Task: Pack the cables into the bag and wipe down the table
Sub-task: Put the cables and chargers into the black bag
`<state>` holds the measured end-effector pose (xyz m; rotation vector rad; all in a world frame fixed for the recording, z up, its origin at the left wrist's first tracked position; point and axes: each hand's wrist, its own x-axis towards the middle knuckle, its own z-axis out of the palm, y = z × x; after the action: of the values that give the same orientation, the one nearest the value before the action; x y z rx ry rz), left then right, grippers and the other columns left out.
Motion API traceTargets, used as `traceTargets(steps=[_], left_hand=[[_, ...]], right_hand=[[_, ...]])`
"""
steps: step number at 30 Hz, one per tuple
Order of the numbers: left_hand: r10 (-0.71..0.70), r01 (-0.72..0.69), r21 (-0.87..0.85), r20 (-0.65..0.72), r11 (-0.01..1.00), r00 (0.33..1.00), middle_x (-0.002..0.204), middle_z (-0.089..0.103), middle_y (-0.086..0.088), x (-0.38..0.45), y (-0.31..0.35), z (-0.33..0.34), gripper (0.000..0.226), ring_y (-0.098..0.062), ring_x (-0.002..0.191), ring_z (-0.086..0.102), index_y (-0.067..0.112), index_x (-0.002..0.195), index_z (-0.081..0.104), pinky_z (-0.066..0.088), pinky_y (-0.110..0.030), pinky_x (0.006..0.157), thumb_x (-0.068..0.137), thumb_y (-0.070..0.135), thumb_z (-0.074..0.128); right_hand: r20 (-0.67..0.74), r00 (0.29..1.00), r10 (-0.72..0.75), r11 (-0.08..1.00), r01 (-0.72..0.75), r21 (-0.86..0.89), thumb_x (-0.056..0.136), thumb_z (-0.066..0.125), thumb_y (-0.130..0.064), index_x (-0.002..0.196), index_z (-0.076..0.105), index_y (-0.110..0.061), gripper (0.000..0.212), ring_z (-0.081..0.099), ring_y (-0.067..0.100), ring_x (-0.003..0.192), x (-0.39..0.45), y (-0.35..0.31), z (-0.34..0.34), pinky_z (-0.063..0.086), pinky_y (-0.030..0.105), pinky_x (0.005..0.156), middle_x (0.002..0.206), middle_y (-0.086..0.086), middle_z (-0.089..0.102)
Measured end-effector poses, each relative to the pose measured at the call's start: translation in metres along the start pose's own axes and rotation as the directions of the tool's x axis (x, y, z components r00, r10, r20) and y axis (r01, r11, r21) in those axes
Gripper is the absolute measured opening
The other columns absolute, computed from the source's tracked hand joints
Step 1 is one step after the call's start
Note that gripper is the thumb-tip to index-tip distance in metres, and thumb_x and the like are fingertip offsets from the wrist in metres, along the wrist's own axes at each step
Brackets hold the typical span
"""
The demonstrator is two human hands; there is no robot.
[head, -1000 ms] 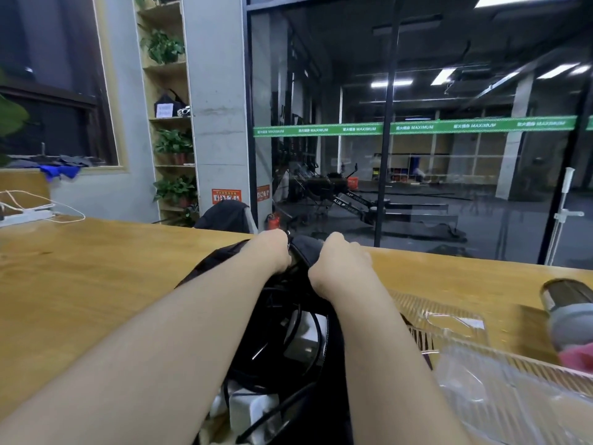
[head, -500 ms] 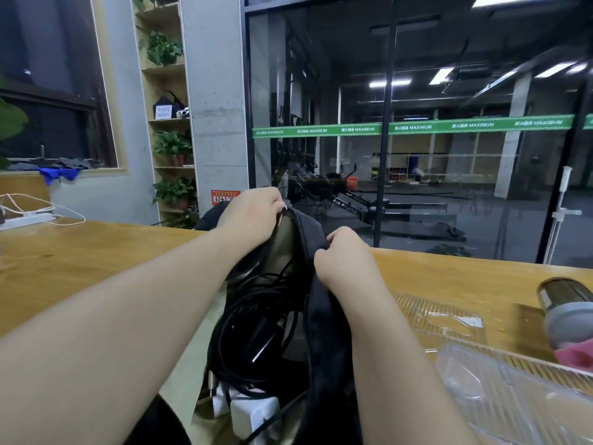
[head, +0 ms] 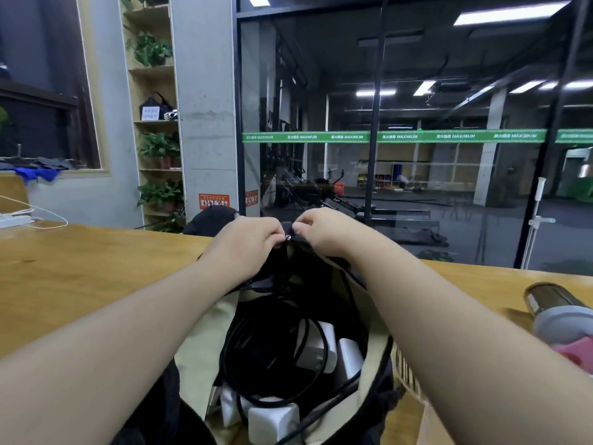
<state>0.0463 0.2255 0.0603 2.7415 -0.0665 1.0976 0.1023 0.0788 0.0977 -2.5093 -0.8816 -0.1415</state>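
Note:
A black bag (head: 272, 277) with a beige lining stands open on the wooden table (head: 80, 271), directly in front of me. Inside lie coiled black cables (head: 256, 354) and several white chargers (head: 348, 354). My left hand (head: 247, 245) and my right hand (head: 324, 229) meet at the far top edge of the bag. Both pinch the dark fabric there, on either side of a small metal zipper pull (head: 288, 237). My forearms run along the bag's two sides and hide parts of its rim.
A steel bottle (head: 555, 313) with a grey and pink part lies at the right edge. A clear ribbed plastic tray (head: 406, 370) sits right of the bag. A white power strip (head: 16, 220) with a cord lies far left. A glass wall stands behind the table.
My hands have come together at the bag's far top edge. The bag's mouth now gapes wider toward me, showing more cables and chargers.

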Motion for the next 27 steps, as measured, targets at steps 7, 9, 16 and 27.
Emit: traceTargets(steps=[7,9,16,27], left_hand=[[0.018,-0.018,-0.030,-0.001,0.999,1.000,0.082,0.068,0.003,-0.016,-0.005,-0.002,0.014,-0.018,0.079,0.058,0.023,0.089,0.066,0.043,-0.032,0.067,0.091,0.029,0.054],[0.005,-0.004,-0.047,0.018,0.999,1.000,0.081,0.068,0.003,-0.017,-0.006,-0.003,0.015,-0.019,0.080,0.058,0.022,0.089,0.066,0.045,-0.034,0.070,0.091,0.030,0.053],[0.222,-0.222,-0.019,0.029,0.975,0.975,0.088,0.070,0.005,-0.032,0.005,-0.023,0.015,-0.020,0.086,0.063,0.019,0.089,0.064,0.047,-0.038,0.072,0.092,0.026,0.052],[0.396,-0.380,-0.205,0.040,0.902,0.918,0.091,0.071,0.012,-0.074,0.026,-0.038,0.028,-0.007,0.087,0.066,0.015,0.088,0.067,0.053,-0.032,0.070,0.090,0.031,0.044]], right_hand=[[-0.034,0.988,-0.148,0.978,0.151,0.146,0.094,0.053,-0.026,0.107,0.065,-0.009,0.024,0.058,0.018,0.092,0.004,0.007,0.019,0.040,0.024,0.074,0.104,0.007,0.066],[-0.063,0.986,-0.153,0.969,0.162,0.184,0.090,0.060,-0.023,0.087,0.063,-0.008,0.016,0.052,0.015,0.069,0.007,0.006,0.019,0.038,0.017,0.057,0.079,0.006,0.061],[-0.228,0.957,0.181,0.858,-0.040,0.512,0.089,0.059,-0.011,0.091,0.067,0.001,0.014,0.049,0.016,0.062,0.033,0.019,0.010,0.045,0.020,0.057,0.076,0.007,0.055],[-0.227,0.909,0.350,0.754,-0.130,0.644,0.090,0.054,-0.005,0.077,0.063,-0.008,0.016,0.065,0.036,0.095,0.031,0.044,0.023,0.052,0.047,0.089,0.098,0.019,0.068]])
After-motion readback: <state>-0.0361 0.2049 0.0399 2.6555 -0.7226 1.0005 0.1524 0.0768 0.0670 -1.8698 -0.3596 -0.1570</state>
